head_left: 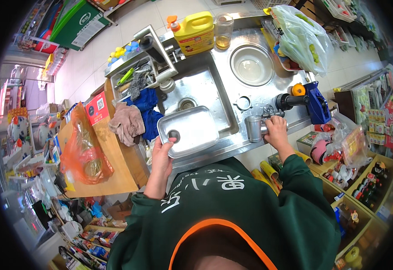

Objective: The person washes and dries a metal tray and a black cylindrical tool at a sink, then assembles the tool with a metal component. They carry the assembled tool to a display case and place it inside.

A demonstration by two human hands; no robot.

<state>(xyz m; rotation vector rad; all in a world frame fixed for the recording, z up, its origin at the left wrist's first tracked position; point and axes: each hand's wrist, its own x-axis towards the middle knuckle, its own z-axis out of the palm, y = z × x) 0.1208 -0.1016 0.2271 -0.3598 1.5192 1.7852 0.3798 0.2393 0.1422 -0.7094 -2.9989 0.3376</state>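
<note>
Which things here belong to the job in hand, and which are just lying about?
Likely in the job:
metal tray, held in the left hand
metal cup, at the right hand

Seemingly lying about:
yellow bottle
orange plastic bag
pinkish cloth
orange fruit

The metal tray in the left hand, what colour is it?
The metal tray is shiny silver-grey; it shows best in the head view.

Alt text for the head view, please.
A person's left hand holds a rectangular metal tray over the near edge of a steel sink, while the right hand is at a metal cup by the counter's near edge. A yellow pump bottle and a glass stand beyond the sink.
</note>
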